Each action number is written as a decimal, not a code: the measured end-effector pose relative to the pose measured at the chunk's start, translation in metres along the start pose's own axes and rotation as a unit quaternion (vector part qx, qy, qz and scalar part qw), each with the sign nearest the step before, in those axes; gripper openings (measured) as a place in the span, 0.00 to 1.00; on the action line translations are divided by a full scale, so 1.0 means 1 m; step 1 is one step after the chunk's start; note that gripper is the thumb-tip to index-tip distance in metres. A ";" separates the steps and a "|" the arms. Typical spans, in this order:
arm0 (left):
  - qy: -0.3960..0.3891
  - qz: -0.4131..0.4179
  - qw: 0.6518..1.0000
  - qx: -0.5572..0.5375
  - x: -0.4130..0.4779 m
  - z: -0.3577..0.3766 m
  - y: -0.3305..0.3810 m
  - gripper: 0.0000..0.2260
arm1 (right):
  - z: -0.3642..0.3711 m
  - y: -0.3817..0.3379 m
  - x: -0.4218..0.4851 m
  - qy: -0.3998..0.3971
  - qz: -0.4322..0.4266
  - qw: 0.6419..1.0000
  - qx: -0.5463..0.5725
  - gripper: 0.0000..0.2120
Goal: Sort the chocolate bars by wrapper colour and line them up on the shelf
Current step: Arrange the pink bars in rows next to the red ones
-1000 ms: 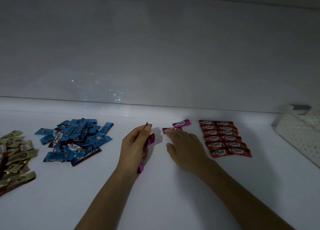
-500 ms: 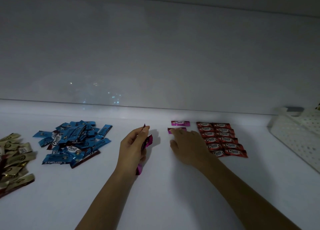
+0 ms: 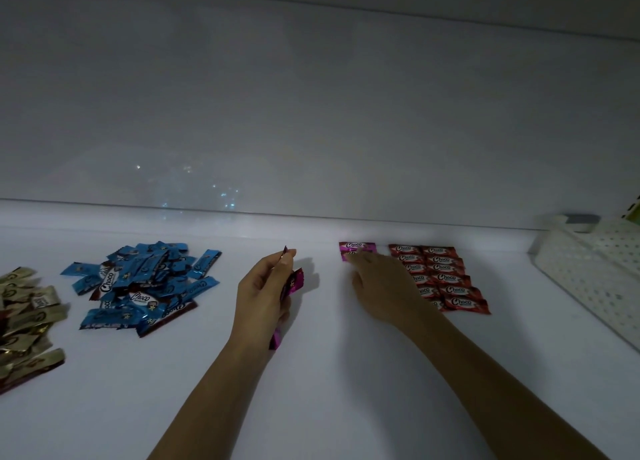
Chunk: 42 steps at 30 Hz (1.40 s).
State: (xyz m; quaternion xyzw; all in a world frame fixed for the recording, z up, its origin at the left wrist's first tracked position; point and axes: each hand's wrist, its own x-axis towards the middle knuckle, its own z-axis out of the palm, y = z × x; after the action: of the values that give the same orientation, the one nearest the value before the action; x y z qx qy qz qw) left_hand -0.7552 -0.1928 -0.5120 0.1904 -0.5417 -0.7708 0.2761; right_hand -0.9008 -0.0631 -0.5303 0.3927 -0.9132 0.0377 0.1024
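Right hand (image 3: 381, 286) fingers (image 3: 363, 262) straight, tips pressing a second pink bar (image 3: 346, 256) flat, touching the first pink bar (image 3: 358, 245), just left of the red rows (image 3: 446, 279). Left hand (image 3: 261, 293) curled round a bunch of pink bars (image 3: 295, 283), mid-shelf (image 3: 311, 390). Blue pile (image 3: 142, 283) and gold pile (image 3: 24, 307) further left, white basket (image 3: 595, 279) far right.

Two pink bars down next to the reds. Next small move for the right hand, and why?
Probably: lift the right hand off the second pink bar and take another from the left hand. That bar already lies right in front of the first pink bar, beside the red rows, and the left hand grips more pink bars.
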 end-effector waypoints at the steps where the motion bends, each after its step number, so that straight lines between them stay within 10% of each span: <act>1: 0.000 0.005 1.000 -0.001 0.000 0.000 0.000 0.07 | -0.001 -0.001 -0.003 0.032 -0.006 0.999 0.023 0.19; 5: 0.002 0.015 1.000 0.005 -0.001 0.002 -0.001 0.09 | -0.023 -0.032 -0.026 0.102 0.028 0.954 0.279 0.23; 8: -0.015 0.027 1.000 0.005 -0.005 0.006 -0.001 0.11 | -0.038 -0.074 -0.039 -0.005 0.083 0.857 0.509 0.17; 14: -0.013 0.051 0.998 0.041 -0.010 0.006 0.001 0.08 | -0.044 -0.082 -0.045 0.023 0.169 0.710 0.683 0.07; 24: -0.017 0.036 0.998 0.044 -0.010 0.014 -0.003 0.07 | -0.044 -0.036 -0.055 0.135 0.238 0.685 0.675 0.06; 28: 0.012 -0.010 0.999 0.030 -0.005 0.010 -0.006 0.06 | -0.042 -0.017 -0.051 0.114 0.247 0.728 0.629 0.05; 34: 0.028 -0.027 0.999 0.003 -0.005 0.008 -0.004 0.09 | -0.035 -0.004 -0.059 0.065 0.182 0.942 0.275 0.11; 38: 0.030 -0.027 0.999 0.006 -0.005 0.008 -0.005 0.10 | -0.028 -0.023 -0.075 0.126 -0.003 0.984 0.129 0.11; 42: 0.025 -0.021 0.999 -0.006 -0.007 0.010 -0.003 0.08 | -0.014 -0.028 -0.065 0.024 -0.025 0.993 0.117 0.20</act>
State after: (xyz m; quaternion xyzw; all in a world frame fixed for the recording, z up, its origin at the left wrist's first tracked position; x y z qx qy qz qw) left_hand -0.7562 -0.1806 -0.5116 0.2190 -0.5255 -0.7751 0.2741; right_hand -0.8346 -0.0341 -0.5308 0.4239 -0.8896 0.1511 0.0781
